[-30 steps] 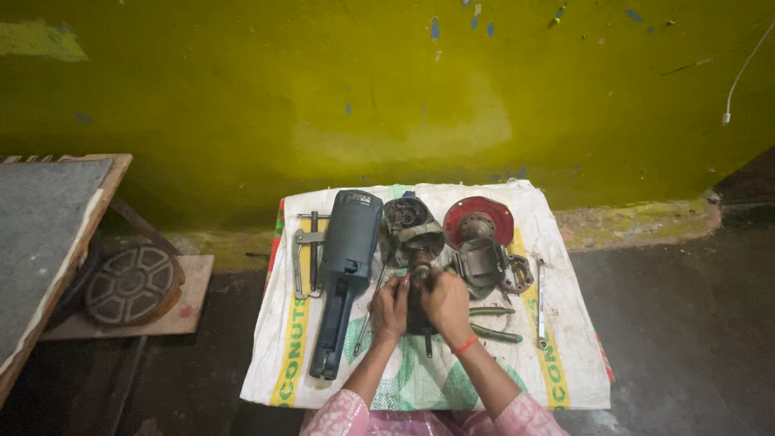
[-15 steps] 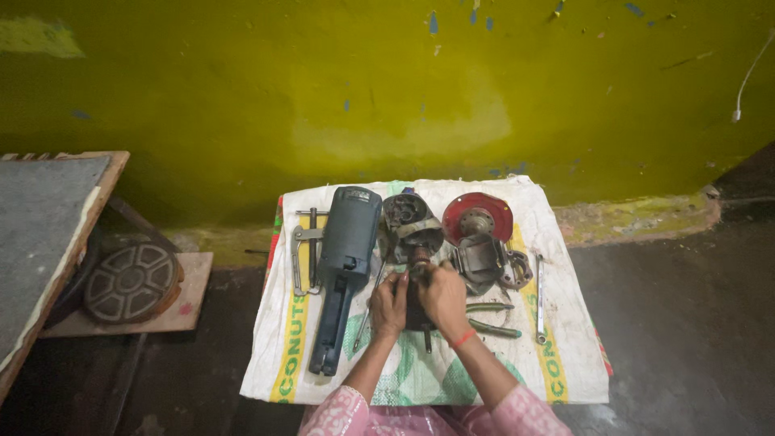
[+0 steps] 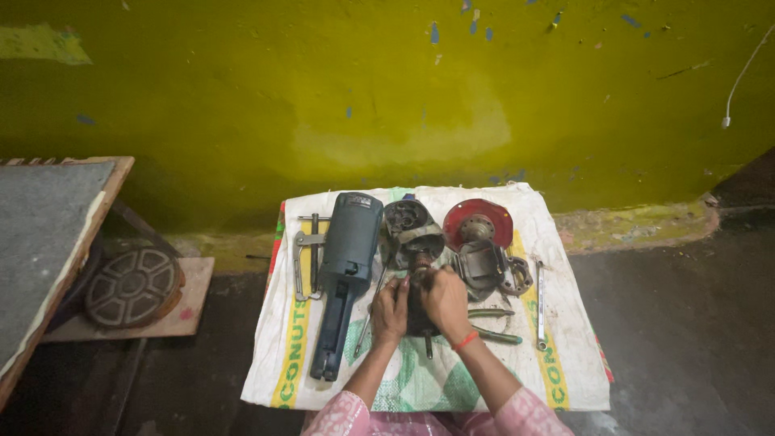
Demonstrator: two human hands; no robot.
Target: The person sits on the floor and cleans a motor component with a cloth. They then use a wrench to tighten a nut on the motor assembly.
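Left hand point(image 3: 390, 309) and right hand point(image 3: 445, 300) both close around a dark metal motor core point(image 3: 420, 311), held just above the woven sack point(image 3: 420, 379) covering the surface. Greasy steel could slip and drop onto the pliers point(image 3: 492, 334). Beside it lie a blue-grey plastic tool body point(image 3: 347, 266) and a round red cover point(image 3: 478, 223).

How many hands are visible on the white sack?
2. The left hand and the right hand meet at mid-sack, both gripping one dark motor part between them. No others seem hidden.
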